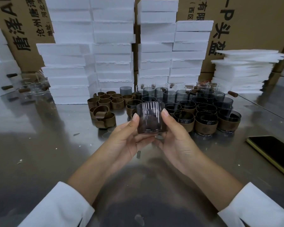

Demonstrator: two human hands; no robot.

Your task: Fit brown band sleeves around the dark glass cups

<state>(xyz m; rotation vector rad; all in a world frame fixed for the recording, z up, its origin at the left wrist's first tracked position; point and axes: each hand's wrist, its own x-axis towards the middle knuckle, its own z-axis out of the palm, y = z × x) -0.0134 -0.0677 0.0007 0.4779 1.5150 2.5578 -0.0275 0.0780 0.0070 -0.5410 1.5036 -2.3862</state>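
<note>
Starting with the biggest thing, what is laid out? (Trainee)

Steel table (39,136), cartons (252,22) and stacks of white foam blocks (88,46) at the back. In front of those stands a crowd of bare dark glass cups (182,95), with sleeved cups (205,126) in the near rows on the right. Loose brown band sleeves (105,102) lie just to the left. (Packer)

And the 2 hands? (Trainee)

Both grip 1 held cup (150,115), upright above the table in front of the crowd. The left hand (125,141) has its thumb on the left wall and the right hand (175,141) its thumb on the right wall, with fingers curled behind and beneath. Brown shows low in the glass; sleeve or fingers, I cannot tell. (Packer)

How will it handle? (Trainee)

I judge it light, rigid, slick and breakable, so hold the walls near the base, not the thin rim. The bands look soft and bendable; one should need even pushing all round. (Packer)
</note>
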